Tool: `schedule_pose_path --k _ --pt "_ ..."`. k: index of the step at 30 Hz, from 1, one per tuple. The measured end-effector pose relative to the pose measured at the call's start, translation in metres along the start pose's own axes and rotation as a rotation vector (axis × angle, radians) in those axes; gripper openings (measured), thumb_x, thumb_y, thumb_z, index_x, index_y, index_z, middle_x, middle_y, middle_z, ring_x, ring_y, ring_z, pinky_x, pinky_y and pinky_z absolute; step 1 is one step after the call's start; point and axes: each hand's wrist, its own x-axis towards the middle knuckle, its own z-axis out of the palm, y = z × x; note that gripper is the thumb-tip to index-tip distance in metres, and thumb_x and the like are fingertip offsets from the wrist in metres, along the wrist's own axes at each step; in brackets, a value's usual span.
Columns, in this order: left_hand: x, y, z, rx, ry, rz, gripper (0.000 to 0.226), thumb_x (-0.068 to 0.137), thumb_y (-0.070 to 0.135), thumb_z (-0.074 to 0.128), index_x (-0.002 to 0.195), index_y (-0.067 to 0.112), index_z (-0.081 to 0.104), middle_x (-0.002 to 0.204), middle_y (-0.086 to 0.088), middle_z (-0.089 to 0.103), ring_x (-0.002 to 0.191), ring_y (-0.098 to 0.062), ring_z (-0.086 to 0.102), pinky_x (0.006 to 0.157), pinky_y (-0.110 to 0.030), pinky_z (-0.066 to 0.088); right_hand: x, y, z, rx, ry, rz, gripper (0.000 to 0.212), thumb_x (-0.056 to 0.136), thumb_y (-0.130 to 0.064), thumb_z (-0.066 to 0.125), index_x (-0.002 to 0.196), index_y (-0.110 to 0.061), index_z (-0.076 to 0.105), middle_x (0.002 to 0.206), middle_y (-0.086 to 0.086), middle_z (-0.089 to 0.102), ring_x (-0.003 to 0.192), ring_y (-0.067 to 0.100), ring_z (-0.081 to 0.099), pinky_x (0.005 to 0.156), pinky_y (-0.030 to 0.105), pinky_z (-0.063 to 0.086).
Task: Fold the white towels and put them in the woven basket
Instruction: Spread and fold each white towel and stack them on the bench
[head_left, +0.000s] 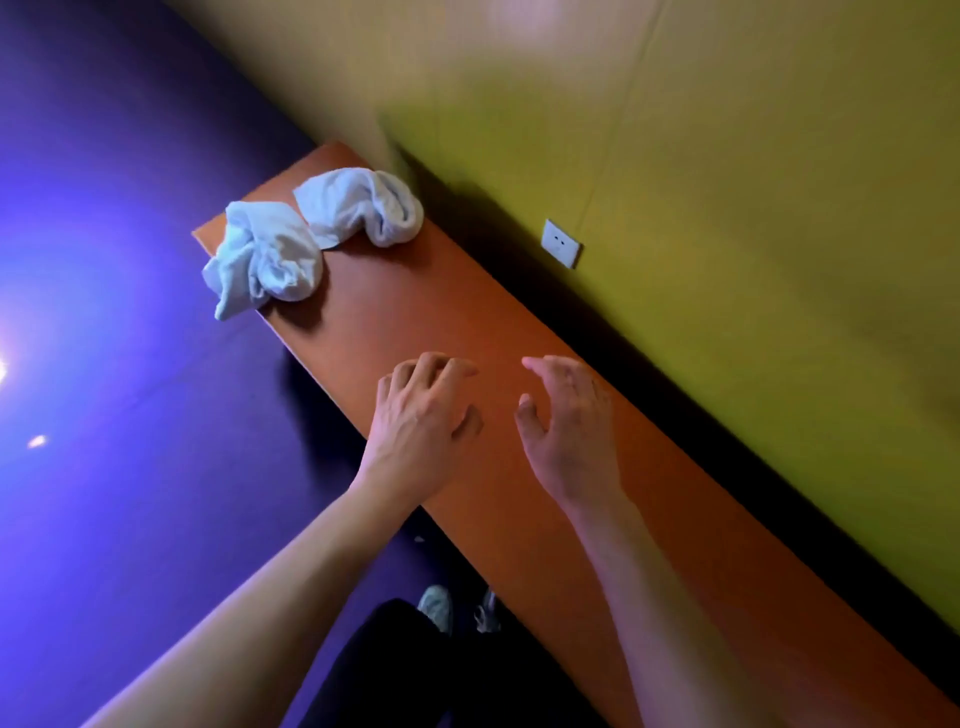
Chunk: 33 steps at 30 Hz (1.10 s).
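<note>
Both hands hover over the long orange-brown wooden surface (415, 322), holding nothing: the left hand (421, 415) with fingers loosely curled, the right hand (566, 421) with fingers relaxed and spread. Two crumpled white cloth towels (265, 254) (363, 208) lie touching, well beyond the left hand, at the surface's far end.
</note>
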Motion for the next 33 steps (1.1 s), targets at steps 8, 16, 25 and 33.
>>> schedule_pose_path --k 8,16,25,33 --pt "0.039 -0.111 -0.019 -0.004 0.068 -0.196 0.033 0.09 0.033 0.062 0.122 0.027 0.059 0.119 0.001 0.057 0.109 -0.027 0.052 0.097 -0.043 0.042 0.087 -0.056 0.08 0.008 -0.175 -0.109 0.039 0.095 -0.031 0.05 0.132 -0.021 0.06 0.128 0.002 0.058 0.115 0.018 0.055 0.091 0.032 0.038" --pt "0.122 -0.265 -0.005 0.005 0.02 -0.283 0.035 0.091 0.037 0.058 0.124 0.025 0.06 0.12 0.001 0.058 0.112 -0.026 0.051 0.098 -0.041 0.039 0.195 -0.112 0.215 0.003 -0.252 -0.101 0.038 0.092 -0.028 0.054 0.128 -0.02 0.063 0.122 0.005 0.06 0.111 0.022 0.058 0.092 0.04 0.044" --pt "0.235 -0.431 0.044 0.137 -0.077 -0.235 0.047 0.083 0.013 0.059 0.129 0.02 0.059 0.126 -0.007 0.06 0.103 -0.039 0.056 0.085 -0.042 0.041 0.288 -0.139 0.369 0.051 -0.327 -0.079 0.042 0.083 -0.028 0.052 0.121 -0.018 0.068 0.113 0.007 0.063 0.105 0.031 0.062 0.09 0.046 0.049" --pt "0.303 -0.502 0.07 0.32 -0.033 -0.189 0.056 0.087 0.017 0.056 0.142 0.029 0.054 0.146 -0.021 0.045 0.112 -0.044 0.052 0.091 -0.053 0.045 0.302 -0.13 0.418 0.084 -0.373 -0.031 0.042 0.083 -0.025 0.055 0.122 -0.018 0.066 0.115 0.007 0.063 0.106 0.032 0.062 0.093 0.046 0.048"
